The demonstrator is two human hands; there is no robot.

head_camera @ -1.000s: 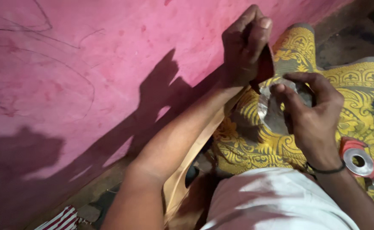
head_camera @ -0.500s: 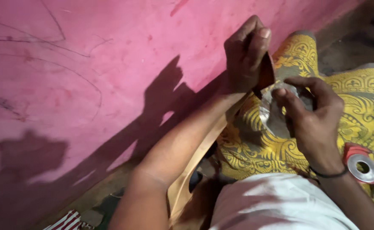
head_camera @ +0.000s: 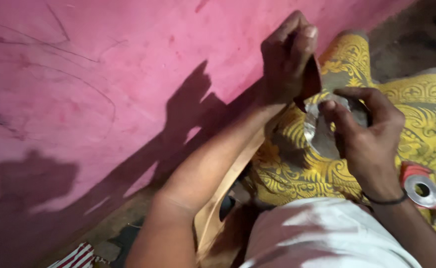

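My left hand (head_camera: 287, 57) is upper centre of frame, my right hand (head_camera: 364, 136) just below-right, tape roll (head_camera: 423, 191) at lower right on the patterned cloth (head_camera: 426, 104).

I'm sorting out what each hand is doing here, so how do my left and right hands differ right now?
The left hand is raised beside the pink wall, fingers curled around a dark brown piece; the right hand sits lower, over the yellow patterned cloth, pinching a shiny silvery strip. The right wrist wears a dark band; the left wrist is bare. Both hands are closed on what they hold and nearly meet.
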